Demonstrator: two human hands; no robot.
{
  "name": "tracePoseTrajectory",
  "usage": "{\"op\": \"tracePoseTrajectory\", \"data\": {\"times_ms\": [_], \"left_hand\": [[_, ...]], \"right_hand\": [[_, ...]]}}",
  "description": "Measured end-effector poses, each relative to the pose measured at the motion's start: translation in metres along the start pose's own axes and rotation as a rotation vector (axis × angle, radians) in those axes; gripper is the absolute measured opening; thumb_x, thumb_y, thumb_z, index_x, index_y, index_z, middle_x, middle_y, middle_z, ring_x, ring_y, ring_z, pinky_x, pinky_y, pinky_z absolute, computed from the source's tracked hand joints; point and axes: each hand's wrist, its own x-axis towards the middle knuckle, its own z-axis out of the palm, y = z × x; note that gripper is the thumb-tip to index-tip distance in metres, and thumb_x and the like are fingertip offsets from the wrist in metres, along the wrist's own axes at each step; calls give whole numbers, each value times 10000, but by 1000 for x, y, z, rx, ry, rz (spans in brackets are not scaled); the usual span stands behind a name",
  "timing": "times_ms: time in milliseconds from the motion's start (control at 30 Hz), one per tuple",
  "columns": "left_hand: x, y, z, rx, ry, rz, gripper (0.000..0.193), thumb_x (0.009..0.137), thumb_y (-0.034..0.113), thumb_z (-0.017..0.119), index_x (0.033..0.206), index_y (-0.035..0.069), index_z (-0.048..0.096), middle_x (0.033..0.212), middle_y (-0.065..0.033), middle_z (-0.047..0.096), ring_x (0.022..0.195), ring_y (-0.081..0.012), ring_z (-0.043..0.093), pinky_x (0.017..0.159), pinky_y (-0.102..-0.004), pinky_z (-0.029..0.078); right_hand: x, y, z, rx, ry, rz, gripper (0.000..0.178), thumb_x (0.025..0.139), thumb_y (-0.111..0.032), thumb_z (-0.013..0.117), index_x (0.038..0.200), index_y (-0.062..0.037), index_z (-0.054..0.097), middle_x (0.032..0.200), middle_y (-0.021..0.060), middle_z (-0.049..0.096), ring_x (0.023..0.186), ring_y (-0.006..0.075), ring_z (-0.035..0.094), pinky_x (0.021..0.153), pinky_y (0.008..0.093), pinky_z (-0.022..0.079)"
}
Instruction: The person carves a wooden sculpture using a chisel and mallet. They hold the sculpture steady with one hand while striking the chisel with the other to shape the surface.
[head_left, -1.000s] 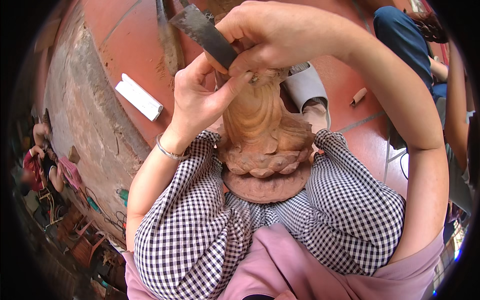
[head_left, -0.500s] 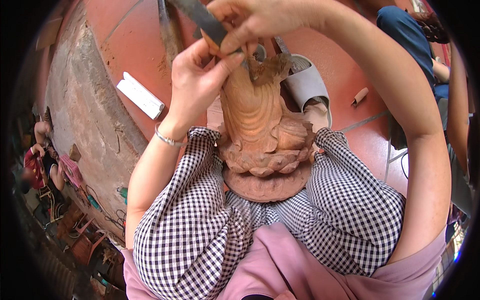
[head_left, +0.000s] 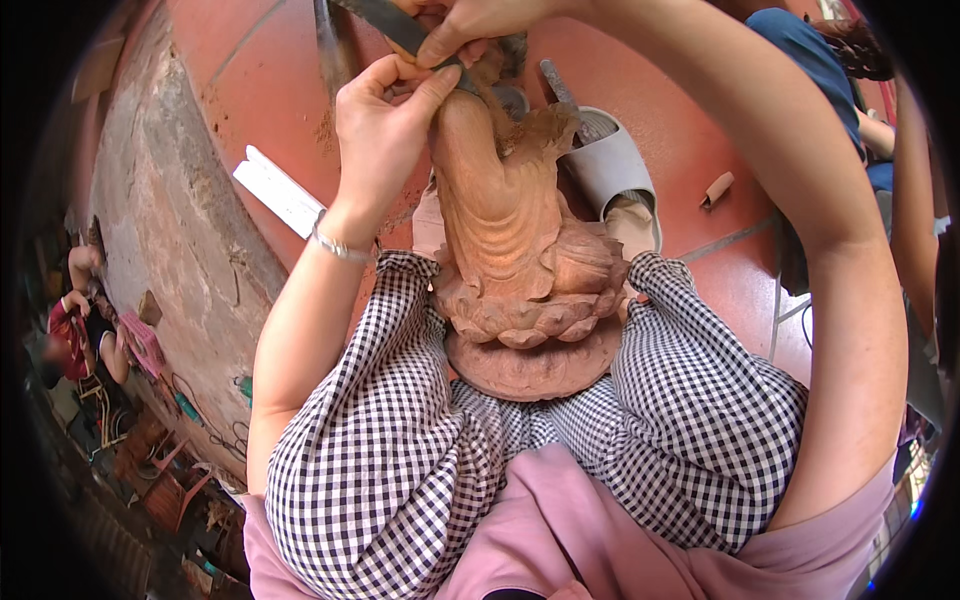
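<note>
The left hand [head_left: 385,130] and right hand [head_left: 482,22] work close together at the top of the frame, thumbs and fingers pinched on a dark flat strip [head_left: 390,18]; the upper edge crops part of the right. The strip's lower end overlaps the upper part of a carved wooden figure [head_left: 500,220], which stands at upper center. Curved folds run down the figure to a tier of petals [head_left: 530,312] and a round base [head_left: 540,375], set between knees in black-and-white checked trousers [head_left: 350,440].

A bracelet [head_left: 338,244] circles the left wrist, and a pink top [head_left: 545,530] fills the bottom center. Just right of the figure, a gray slipper [head_left: 612,165] rests on red floor tiles [head_left: 680,130]. A white elongated object [head_left: 275,190] lies at upper left, partly behind the left wrist. A person in blue trousers [head_left: 805,60] appears at upper right; other people are small at the far left.
</note>
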Motion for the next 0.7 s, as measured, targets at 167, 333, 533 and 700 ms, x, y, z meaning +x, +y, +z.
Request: {"op": "tracePoseTrajectory", "data": {"times_ms": [167,333,533,700], "left_hand": [[-19,-5,-1,-275,23,23,192,918,138,758,1028,-17,726,882,-14,715,802,-47,633,709,-205,524],[-1,-10,7,-160,21,46,217,906,155,771,999,-35,722,848,-2,703,729,-42,603,622,-208,489],[-8,-4,-7,-104,33,-90,203,909,166,773,920,-31,725,822,-3,696,703,-31,583,611,-203,480],[-3,-12,3,-133,26,-43,141,935,111,736,972,-25,726,933,1,700,809,-39,588,756,-196,471]], "right_hand": [[17,1,4,94,-94,25,188,839,-65,728,1016,-13,689,830,30,700,735,110,643,648,268,533],[22,22,3,107,-58,4,147,843,-82,746,956,-12,682,759,13,666,643,108,608,588,266,500],[38,13,-2,-25,-80,24,109,835,-79,740,904,-21,680,708,14,650,606,106,581,540,270,457],[33,10,-7,122,-115,110,105,829,-68,740,903,-19,682,728,25,663,633,124,615,562,280,492]]}}
